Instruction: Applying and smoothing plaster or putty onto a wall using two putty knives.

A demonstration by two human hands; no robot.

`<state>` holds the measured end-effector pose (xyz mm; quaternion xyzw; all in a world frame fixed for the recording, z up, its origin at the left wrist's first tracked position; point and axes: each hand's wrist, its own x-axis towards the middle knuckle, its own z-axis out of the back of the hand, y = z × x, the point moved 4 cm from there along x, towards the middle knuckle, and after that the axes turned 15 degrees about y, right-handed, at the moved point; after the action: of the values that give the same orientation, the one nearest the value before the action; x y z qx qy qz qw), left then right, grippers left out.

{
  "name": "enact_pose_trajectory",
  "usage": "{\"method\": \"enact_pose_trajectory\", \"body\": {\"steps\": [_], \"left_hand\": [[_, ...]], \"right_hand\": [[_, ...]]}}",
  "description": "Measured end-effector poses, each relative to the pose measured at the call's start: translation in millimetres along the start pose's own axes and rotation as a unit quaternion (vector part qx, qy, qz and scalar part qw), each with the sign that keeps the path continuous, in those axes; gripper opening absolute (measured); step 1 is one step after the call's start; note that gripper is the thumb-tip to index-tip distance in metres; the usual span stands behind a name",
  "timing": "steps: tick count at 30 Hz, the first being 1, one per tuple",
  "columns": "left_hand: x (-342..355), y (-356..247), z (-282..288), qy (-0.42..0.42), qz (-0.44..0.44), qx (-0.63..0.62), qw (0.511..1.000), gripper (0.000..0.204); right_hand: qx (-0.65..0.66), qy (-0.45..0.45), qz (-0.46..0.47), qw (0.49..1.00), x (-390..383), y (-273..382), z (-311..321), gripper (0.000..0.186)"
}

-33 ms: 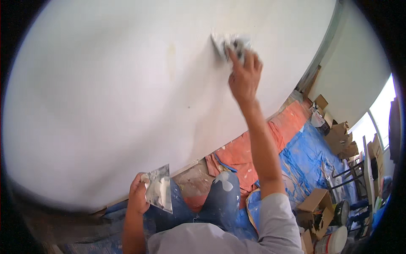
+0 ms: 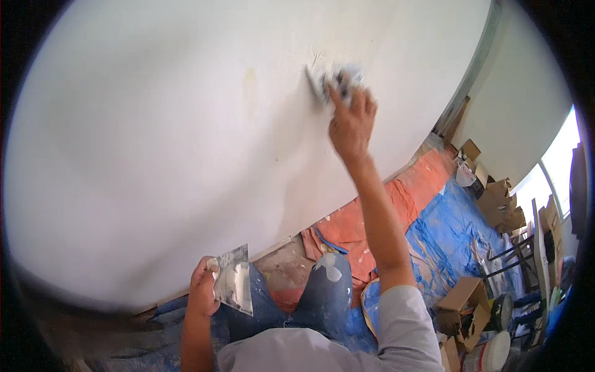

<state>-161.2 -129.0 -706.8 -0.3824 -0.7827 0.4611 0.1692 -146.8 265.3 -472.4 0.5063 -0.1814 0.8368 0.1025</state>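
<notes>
A broad white wall [image 2: 186,136] fills the left and middle of the view. High on it, my right hand [image 2: 352,121] is closed around a putty knife [image 2: 319,84], whose wide blade meets the wall; motion smears the tool. A short dark mark [image 2: 316,60] shows on the wall just above the blade. Low down by my thigh, my left hand [image 2: 203,286] grips a second, wide putty knife [image 2: 237,279]. Its flat metal blade faces up and carries a patch of pale filler [image 2: 230,282].
Orange sheeting [image 2: 347,217] and blue sheeting [image 2: 455,229] cover floor along the wall's foot. To the right lie cardboard boxes [image 2: 462,297], a white bucket [image 2: 496,352] and a dark-legged stand [image 2: 511,254]. A window [image 2: 558,164] is at far right.
My right hand and its putty knife have moved slightly down and left along the wall, and the dark mark above the blade now shows. My left hand has hardly moved.
</notes>
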Motion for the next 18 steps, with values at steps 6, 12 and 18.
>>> {"method": "enact_pose_trajectory", "body": {"steps": [6,12,18], "left_hand": [[-15,-4,-3,0.028,-0.032,0.110,0.993,0.018],[-13,-4,-15,0.029,0.009,-0.022,0.999,0.015],[-3,7,-20,0.055,0.026,-0.061,0.996,0.020]], "right_hand": [[0.060,0.148,0.020,0.987,-102,24,-1,0.060],[0.020,0.016,0.056,0.998,6,-3,66,0.050],[0.008,-0.108,0.145,0.984,106,-9,84,0.072]]}}
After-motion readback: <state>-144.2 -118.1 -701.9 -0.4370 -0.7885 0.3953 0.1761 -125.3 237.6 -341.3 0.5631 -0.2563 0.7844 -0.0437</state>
